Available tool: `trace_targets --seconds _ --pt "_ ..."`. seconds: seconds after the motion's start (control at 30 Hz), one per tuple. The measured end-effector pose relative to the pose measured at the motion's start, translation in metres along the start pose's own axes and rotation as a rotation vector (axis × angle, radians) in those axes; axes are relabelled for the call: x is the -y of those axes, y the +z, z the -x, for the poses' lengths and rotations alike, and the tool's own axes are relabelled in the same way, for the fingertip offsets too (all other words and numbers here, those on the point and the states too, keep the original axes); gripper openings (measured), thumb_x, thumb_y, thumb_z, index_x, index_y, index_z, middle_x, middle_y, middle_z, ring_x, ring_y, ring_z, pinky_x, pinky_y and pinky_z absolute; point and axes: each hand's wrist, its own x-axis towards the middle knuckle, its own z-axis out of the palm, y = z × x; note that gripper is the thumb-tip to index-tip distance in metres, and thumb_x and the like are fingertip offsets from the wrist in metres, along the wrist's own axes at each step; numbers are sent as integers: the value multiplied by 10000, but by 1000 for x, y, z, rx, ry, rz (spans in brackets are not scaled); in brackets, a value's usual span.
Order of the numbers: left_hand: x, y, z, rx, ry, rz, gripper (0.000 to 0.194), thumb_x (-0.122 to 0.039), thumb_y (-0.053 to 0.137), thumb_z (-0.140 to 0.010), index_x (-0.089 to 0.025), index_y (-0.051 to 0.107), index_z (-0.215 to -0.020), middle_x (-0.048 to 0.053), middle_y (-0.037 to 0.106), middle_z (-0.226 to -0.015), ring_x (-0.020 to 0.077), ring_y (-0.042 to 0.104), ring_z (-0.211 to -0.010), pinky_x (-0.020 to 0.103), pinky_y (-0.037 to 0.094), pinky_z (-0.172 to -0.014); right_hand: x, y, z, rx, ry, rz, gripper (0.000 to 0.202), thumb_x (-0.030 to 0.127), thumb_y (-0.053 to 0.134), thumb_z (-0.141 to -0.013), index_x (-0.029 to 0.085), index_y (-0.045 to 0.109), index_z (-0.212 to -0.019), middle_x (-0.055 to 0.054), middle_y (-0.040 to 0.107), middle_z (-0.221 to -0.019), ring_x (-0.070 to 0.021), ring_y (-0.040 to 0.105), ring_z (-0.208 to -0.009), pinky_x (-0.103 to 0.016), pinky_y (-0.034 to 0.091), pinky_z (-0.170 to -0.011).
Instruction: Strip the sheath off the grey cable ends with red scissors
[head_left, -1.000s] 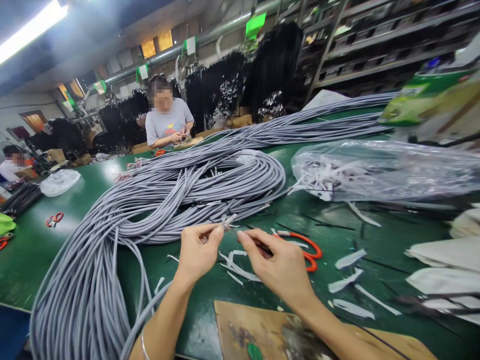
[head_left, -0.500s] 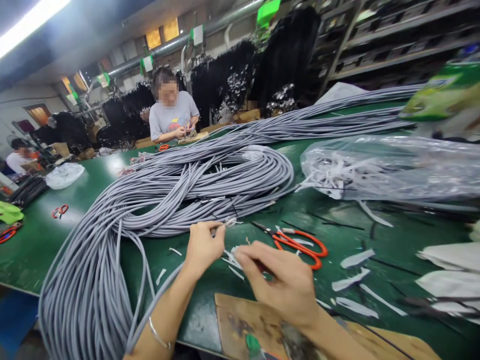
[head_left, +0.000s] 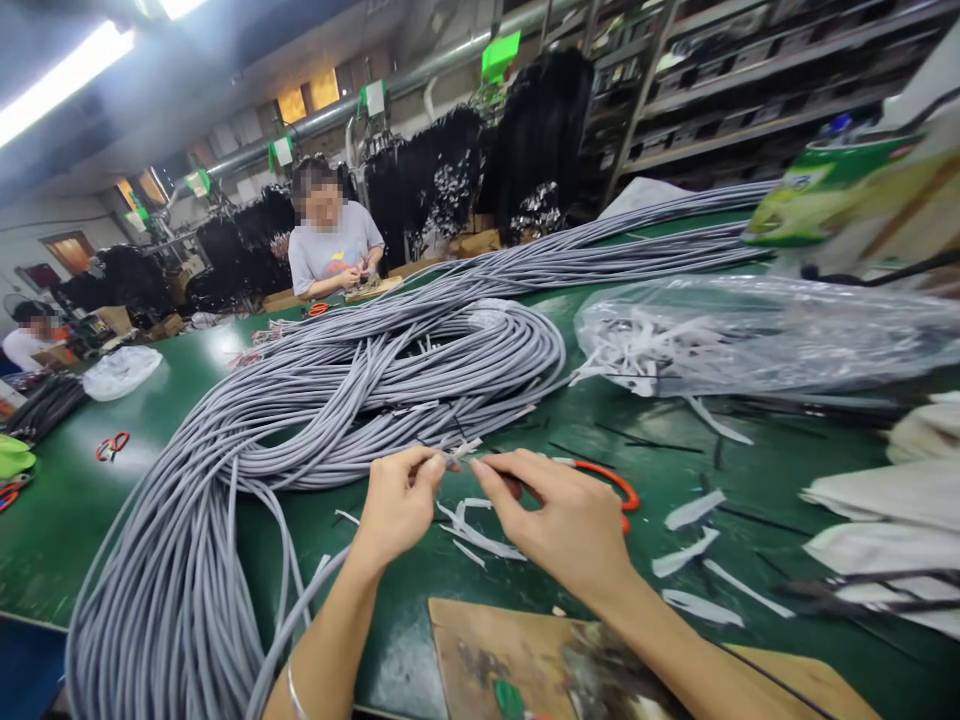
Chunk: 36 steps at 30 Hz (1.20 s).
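Observation:
My left hand (head_left: pixel 401 505) is closed in a pinch on the end of a grey cable (head_left: pixel 319 580), which runs up behind my wrist. Small whitish bits show at its fingertips. Right across from it, my right hand (head_left: pixel 559 510) has thumb and forefinger pinched close to that cable end; what lies between them is too small to make out. Orange-handled scissors (head_left: pixel 611 472) lie partly hidden behind my right hand. Below the fingertips, white strips (head_left: pixel 491 543) are scattered on the green table (head_left: pixel 397 640). Just beyond both hands rests a large coiled bundle of grey cables (head_left: pixel 465 375).
A clear plastic bag (head_left: pixel 780 335) holding white strips lies at the right. Pliers (head_left: pixel 832 597) sit beside white cloth gloves (head_left: pixel 870 545). A stained board (head_left: pixel 480 650) lies at the near edge. Across the table a co-worker (head_left: pixel 337 245) sits handling small things.
My right hand has moved up and left, bringing its fingertips to those of my left hand. It now covers more of the scissors. The view has shifted slightly.

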Motion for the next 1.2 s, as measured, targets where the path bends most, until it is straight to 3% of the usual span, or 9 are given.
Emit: trace_targets --seconds 0.4,0.5,0.6,0.73,0.83,0.93,0.97,1.07,1.2 --pt "-1 0 2 6 -28 -11 186 -218 462 -800 -138 583 -916 -57 467 -476 80 393 -415 182 288 -432 0 -2 -1 17 -16 -74 298 266 453 -851 171 605 -613 13 570 -492 -91 510 -422 -199 369 -452" --pt "-3 1 2 -54 56 -139 137 -166 522 -770 -152 621 -863 3 620 -640 112 541 -557 201 399 -535 -1 -1 -1 76 59 -106 322 287 443 -842 183 597 -579 5 596 -502 -97 513 -414 -202 367 -429" --pt "-4 2 4 -166 177 -278 119 -104 589 -726 -159 665 -799 49 676 -794 151 592 -709 233 450 -655 -4 0 -2 128 148 -172 313 312 457 -822 191 600 -572 2 606 -503 -110 515 -412 -210 369 -414" --pt "0 5 7 -190 256 -375 139 -139 581 -773 -174 702 -832 60 677 -752 155 589 -654 252 457 -647 1 -6 -6 186 208 -330 314 313 450 -827 187 597 -579 11 569 -471 -102 457 -380 -208 340 -365" --pt "6 6 3 -168 223 -424 168 -136 552 -787 -152 712 -837 66 665 -680 163 584 -613 265 450 -622 14 -13 -7 192 107 -431 313 277 461 -830 188 573 -552 24 518 -442 -89 420 -371 -199 327 -358" --pt "12 7 -3 -181 87 -369 160 -128 554 -765 -121 714 -780 66 657 -633 160 575 -554 263 447 -568 25 -17 -4 167 -62 -493 283 253 507 -813 186 572 -546 32 491 -433 -83 431 -387 -194 374 -419" --pt "13 7 -3 -190 59 -326 157 -139 558 -762 -119 712 -774 66 661 -641 156 575 -545 257 448 -552 25 -16 -3 130 -47 -469 265 258 525 -803 183 579 -555 34 484 -431 -80 415 -377 -196 374 -421" --pt "9 11 1 -227 88 -232 151 -183 567 -759 -131 707 -778 71 683 -705 155 599 -578 245 467 -555 19 -9 -2 -2 193 -297 222 333 577 -754 166 625 -616 39 459 -415 -76 350 -342 -206 315 -357" --pt "2 17 10 -267 169 -255 131 -168 574 -731 -144 701 -752 72 677 -701 157 603 -612 239 467 -568 10 -1 -3 22 363 -286 271 367 542 -719 145 693 -678 56 374 -355 -81 325 -324 -210 293 -336"
